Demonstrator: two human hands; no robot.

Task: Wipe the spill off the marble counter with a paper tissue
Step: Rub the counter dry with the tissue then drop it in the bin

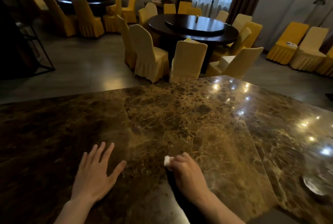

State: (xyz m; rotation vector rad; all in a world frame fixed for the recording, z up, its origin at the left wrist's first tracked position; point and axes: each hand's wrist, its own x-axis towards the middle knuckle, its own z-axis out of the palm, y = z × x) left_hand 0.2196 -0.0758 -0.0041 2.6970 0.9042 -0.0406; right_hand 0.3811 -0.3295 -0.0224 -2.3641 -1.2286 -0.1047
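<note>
A glossy brown marble counter (180, 115) fills the lower half of the view. My right hand (187, 171) is closed around a small white wad of paper tissue (167, 160), which pokes out at the fingertips and presses against the stone. My left hand (93, 175) lies flat on the counter to the left, fingers spread, holding nothing. I cannot make out a distinct spill on the patterned surface; ceiling lights glare on the right part.
A shallow glass dish (315, 186) sits near the counter's right edge. Beyond the counter's far edge stand yellow-covered chairs (149, 56) around a dark round dining table (194, 25). A dark metal rack (30, 47) stands at the left.
</note>
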